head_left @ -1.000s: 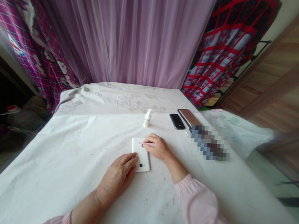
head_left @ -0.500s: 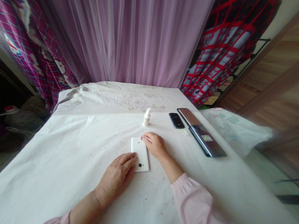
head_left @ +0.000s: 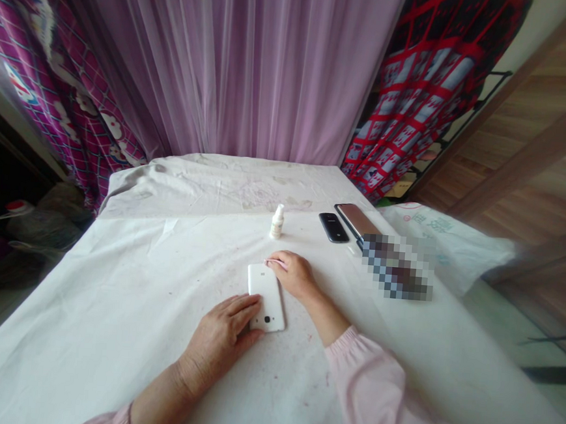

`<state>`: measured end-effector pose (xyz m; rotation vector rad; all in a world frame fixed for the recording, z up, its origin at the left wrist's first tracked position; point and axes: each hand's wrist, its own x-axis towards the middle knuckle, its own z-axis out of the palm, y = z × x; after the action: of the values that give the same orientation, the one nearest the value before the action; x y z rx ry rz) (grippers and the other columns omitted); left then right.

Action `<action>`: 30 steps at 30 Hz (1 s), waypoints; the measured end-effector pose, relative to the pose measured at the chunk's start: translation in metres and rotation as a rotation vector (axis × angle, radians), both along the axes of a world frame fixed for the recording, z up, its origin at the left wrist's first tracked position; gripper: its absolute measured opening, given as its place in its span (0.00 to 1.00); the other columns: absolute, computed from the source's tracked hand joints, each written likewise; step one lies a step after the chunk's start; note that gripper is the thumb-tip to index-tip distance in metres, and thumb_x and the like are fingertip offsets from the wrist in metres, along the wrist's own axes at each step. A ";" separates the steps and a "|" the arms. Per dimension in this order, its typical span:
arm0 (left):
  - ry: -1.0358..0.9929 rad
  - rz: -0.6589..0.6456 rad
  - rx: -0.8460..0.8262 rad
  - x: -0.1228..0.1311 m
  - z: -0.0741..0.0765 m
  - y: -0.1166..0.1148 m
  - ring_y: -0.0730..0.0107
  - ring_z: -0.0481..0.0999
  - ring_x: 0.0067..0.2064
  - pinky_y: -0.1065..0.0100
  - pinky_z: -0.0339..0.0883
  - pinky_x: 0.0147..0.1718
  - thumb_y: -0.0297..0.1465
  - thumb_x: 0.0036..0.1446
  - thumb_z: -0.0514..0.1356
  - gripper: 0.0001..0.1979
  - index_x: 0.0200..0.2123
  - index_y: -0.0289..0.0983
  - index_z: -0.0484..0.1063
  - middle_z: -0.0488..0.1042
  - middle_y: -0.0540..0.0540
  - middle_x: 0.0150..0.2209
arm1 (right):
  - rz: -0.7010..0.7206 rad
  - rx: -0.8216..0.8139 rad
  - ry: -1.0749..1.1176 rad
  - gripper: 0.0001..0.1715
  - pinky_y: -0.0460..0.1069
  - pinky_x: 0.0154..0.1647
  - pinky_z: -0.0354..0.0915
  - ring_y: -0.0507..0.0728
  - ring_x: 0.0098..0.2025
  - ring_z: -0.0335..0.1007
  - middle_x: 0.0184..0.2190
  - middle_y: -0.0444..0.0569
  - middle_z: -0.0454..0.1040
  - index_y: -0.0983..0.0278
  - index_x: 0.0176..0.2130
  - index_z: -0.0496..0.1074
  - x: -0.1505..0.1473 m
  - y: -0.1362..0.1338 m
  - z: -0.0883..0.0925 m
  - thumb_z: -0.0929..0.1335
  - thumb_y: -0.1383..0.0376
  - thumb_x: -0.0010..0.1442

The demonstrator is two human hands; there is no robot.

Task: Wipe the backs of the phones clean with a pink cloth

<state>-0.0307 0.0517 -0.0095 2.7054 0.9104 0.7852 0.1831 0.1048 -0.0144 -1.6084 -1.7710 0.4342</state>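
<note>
1. Head view, and here's the centre of it: a white, flat, rectangular smartphone (head_left: 267,296) lies back up on the white cloth-covered table (head_left: 135,279), around mid-surface, well in from the left and right edges. Its dark camera lens sits toward the table's near edge.
2. The left hand (head_left: 219,328) reaches in from the near edge, fingers close together and laid over the phone's left side, thumb spread away toward its near-left corner.
3. Over to the right hand (head_left: 292,273): thumb and fingertips pinch a thin pale-pink stick (head_left: 277,262), its tip right by the phone's far end. Touching or just short? Too small to call.
4. Beyond them, toward the far edge, a small white plastic spray bottle (head_left: 277,223) stands upright. Nearer the table's right edge lie a small black round-cornered phone (head_left: 333,228) and a glossy rose-gold slab (head_left: 355,220), with a pixelated patch (head_left: 396,266) hiding what's beside it.
5. Now the risks, as I judge them: a light left hand could let the phone swivel on the cloth under a sideways push; a loose pinch could send the stick skidding off the smooth back; and a forward knock from the right knuckles might tip that narrow bottle.
</note>
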 end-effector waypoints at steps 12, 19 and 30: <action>0.007 0.016 0.024 0.001 0.000 0.001 0.58 0.78 0.47 0.57 0.75 0.46 0.36 0.60 0.58 0.16 0.49 0.37 0.73 0.77 0.42 0.48 | 0.004 0.043 0.028 0.05 0.45 0.40 0.64 0.52 0.36 0.72 0.32 0.44 0.75 0.60 0.31 0.77 0.001 0.000 0.003 0.68 0.65 0.57; -0.002 0.021 0.021 0.001 0.000 0.000 0.59 0.77 0.48 0.58 0.74 0.46 0.37 0.60 0.58 0.16 0.49 0.39 0.73 0.77 0.42 0.48 | 0.092 -0.007 0.109 0.03 0.44 0.35 0.65 0.51 0.32 0.71 0.28 0.43 0.73 0.61 0.26 0.77 0.005 -0.005 0.009 0.71 0.67 0.50; 0.012 0.029 0.032 0.002 0.001 0.000 0.58 0.78 0.47 0.57 0.74 0.47 0.36 0.60 0.58 0.16 0.49 0.37 0.72 0.77 0.41 0.48 | 0.221 -0.066 0.127 0.01 0.44 0.38 0.66 0.50 0.33 0.72 0.29 0.42 0.74 0.61 0.27 0.78 0.008 -0.011 0.014 0.73 0.67 0.49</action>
<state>-0.0292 0.0514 -0.0082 2.7332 0.9493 0.7960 0.1914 0.0936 -0.0009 -1.4004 -1.8602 0.6897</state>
